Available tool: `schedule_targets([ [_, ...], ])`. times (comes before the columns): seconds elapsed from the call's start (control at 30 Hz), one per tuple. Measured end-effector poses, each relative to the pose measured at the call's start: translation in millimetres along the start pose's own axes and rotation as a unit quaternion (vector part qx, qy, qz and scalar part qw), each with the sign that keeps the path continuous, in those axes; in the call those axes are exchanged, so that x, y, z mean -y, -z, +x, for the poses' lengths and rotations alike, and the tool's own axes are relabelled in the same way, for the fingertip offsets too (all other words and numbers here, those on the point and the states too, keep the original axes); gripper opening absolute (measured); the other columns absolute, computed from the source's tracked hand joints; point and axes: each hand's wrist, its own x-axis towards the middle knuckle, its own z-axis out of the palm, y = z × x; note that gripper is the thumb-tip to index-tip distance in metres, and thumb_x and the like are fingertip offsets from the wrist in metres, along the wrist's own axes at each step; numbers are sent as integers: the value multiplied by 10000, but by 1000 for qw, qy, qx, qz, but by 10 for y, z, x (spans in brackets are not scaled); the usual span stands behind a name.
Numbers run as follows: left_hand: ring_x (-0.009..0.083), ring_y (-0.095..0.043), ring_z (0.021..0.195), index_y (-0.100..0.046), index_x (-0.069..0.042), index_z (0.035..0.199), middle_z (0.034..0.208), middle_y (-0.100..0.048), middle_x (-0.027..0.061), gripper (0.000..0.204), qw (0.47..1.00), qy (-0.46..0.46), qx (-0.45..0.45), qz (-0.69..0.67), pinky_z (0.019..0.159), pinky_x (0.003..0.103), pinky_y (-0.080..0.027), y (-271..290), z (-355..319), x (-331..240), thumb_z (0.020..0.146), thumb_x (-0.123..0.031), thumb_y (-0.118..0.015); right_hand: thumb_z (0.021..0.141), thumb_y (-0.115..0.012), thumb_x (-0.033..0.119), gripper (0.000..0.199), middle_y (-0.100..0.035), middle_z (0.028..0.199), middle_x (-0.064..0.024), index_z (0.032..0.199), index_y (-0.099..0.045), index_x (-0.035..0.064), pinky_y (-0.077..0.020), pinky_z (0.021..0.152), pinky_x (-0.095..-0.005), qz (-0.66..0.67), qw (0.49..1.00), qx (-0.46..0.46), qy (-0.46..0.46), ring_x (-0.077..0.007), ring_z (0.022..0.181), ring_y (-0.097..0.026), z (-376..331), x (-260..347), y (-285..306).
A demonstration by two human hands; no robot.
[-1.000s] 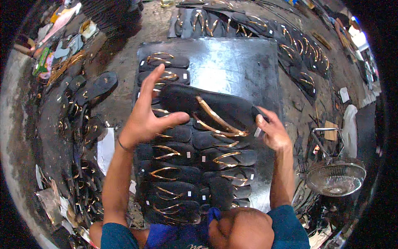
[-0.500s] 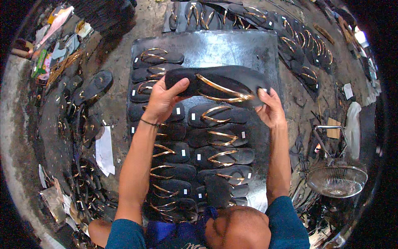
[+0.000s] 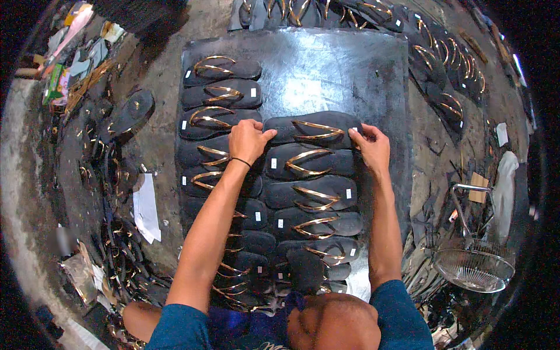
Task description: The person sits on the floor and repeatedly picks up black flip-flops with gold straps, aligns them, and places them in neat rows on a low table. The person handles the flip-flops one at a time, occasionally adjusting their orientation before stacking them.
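A black flip-flop [image 3: 286, 129] with gold V-shaped straps lies crosswise at the far end of the right-hand column on a dark, shiny board [image 3: 350, 70]. My left hand [image 3: 248, 141] has its thumb and fingers closed at one end of this flip-flop. At its other end, beside a small white sticker, my right hand [image 3: 373, 147] pinches the sole. Just nearer to me sits another flip-flop [image 3: 338, 161] in the same column. The left-hand column holds similar flip-flops, one [image 3: 221, 94] beyond my left hand; my left forearm hides several of them.
More gold-strapped flip-flops [image 3: 431, 58] lie in rows beyond the board and at the far right. A metal fan [image 3: 475, 271] stands on the right. On the left floor are a white paper sheet [image 3: 146, 209], loose dark soles [image 3: 131, 115] and scraps.
Both hands have brought the flip-flop down from above the board onto the end of the right column, a little nearer to me. The view has shifted slightly.
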Motion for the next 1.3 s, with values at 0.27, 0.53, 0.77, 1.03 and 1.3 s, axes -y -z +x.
schedule_targets([
  [0.27, 367, -664, 877, -673, -41, 860, 899, -690, 164, 318, 982, -107, -50, 149, 752, 477, -555, 43, 32, -140, 747, -306, -808, 724, -832, 529, 716, -617, 1129, -207, 1160, -655, -10, -429, 992, -474, -345, 923, -86, 147, -388, 1119, -533, 22, 356, 52],
  [0.53, 293, -677, 825, -658, -85, 812, 758, -673, 91, 71, 899, -323, 60, 289, 687, 427, -549, 2008, -746, 420, 812, -146, -622, 992, -623, 136, 192, -674, 911, -78, 1075, -675, -29, -495, 747, -272, -43, 978, 79, 186, -131, 820, -607, 71, 628, 94],
  [0.77, 370, -645, 970, -659, -62, 1136, 1014, -678, 196, 340, 957, -87, -126, 247, 838, 482, -523, 2993, -1205, 2138, 847, -236, -700, 963, -657, 336, 383, -613, 689, -191, 840, -653, -26, -469, 602, -383, -188, 830, 448, 274, -224, 612, -601, -905, 2894, -1619],
  [1.03, 397, -633, 996, -622, -29, 1077, 1082, -640, 218, 232, 942, -9, -268, 202, 859, 499, -509, 2437, -170, 3855, 868, -63, -525, 900, -726, 279, 634, -601, 1279, -244, 1375, -451, -37, -488, 975, -402, -47, 810, 502, 300, -348, 1167, -606, -2116, 2725, -4621],
  [1.3, 378, -573, 1197, -497, -70, 1407, 1376, -520, 179, 483, 951, 11, -307, 24, 992, 436, -504, 3061, -911, 3624, 937, -95, -604, 869, -698, 37, 509, -568, 1191, -129, 1328, -480, 19, -459, 939, -369, 45, 799, 507, 320, -260, 1080, -566, -1286, 1804, -4565],
])
